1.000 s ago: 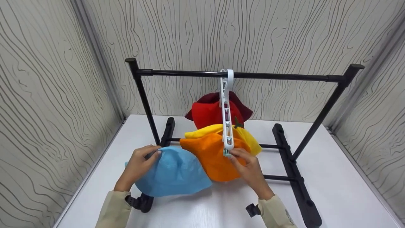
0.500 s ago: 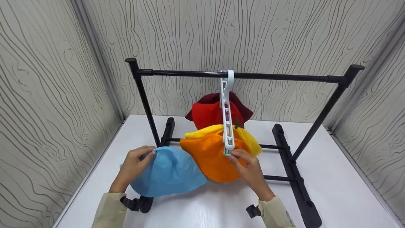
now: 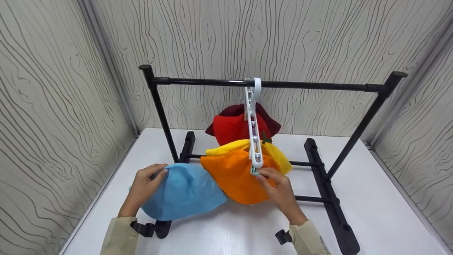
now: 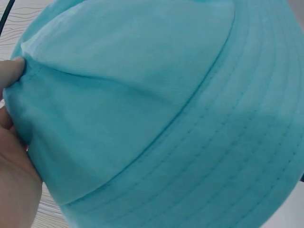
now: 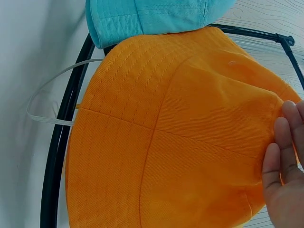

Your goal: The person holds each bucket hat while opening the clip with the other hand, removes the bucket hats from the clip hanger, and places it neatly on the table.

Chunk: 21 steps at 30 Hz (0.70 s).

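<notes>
By the top of its crown, my left hand pinches a light blue bucket hat. The left wrist view shows its stitched brim and my thumb at the crown's tip. My right hand has thumb and index finger on a small green clip at the near end of a white hanger. Just below and behind that clip is an orange hat; its crown lies against my other fingers in the right wrist view. Whether the clip's jaws are apart is too small to tell.
Behind the orange hat are a yellow hat, a red hat and a dark red hat, under the hanger. A black rack carries the hanger on its top bar. The white table meets patterned walls.
My left hand has moved left with the light blue hat, away from the hanger's end. My right hand has stayed at the clip.
</notes>
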{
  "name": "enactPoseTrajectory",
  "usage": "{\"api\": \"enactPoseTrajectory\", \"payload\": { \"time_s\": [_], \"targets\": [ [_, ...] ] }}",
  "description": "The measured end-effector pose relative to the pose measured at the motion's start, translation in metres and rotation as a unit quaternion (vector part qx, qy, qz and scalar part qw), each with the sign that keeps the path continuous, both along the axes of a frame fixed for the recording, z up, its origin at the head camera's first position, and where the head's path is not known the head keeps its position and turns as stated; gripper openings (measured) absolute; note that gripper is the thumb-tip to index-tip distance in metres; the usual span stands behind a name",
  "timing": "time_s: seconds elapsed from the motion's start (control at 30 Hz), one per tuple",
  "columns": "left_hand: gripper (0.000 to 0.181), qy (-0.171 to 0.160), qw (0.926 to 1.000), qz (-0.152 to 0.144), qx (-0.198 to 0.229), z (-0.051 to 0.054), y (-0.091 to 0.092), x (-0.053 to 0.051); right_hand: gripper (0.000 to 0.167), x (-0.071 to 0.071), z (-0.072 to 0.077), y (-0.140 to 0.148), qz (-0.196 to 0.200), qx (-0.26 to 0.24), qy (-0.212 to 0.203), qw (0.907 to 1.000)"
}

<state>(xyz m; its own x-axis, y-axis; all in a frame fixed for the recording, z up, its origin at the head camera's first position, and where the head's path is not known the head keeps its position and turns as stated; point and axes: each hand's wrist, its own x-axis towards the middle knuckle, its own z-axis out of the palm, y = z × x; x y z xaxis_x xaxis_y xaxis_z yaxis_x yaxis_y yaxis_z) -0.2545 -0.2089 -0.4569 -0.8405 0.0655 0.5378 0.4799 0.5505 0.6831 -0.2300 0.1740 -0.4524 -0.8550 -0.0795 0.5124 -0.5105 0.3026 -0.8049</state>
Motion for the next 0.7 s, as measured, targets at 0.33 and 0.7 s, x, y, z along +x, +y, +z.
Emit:
{"api": "enactPoseTrajectory", "payload": {
  "time_s": [0.33,0.7],
  "targets": [
    [0.018,0.002,0.9994,0.029,0.016,0.001,-0.005,-0.001,0.019,0.0,-0.003,0.001,0.004,-0.004,0.04,0.9992],
    [0.017,0.0,0.9965,0.059,0.06,-0.014,-0.02,-0.008,0.019,-0.001,-0.005,0.001,-0.006,-0.002,0.026,0.9996]
  ]
}}
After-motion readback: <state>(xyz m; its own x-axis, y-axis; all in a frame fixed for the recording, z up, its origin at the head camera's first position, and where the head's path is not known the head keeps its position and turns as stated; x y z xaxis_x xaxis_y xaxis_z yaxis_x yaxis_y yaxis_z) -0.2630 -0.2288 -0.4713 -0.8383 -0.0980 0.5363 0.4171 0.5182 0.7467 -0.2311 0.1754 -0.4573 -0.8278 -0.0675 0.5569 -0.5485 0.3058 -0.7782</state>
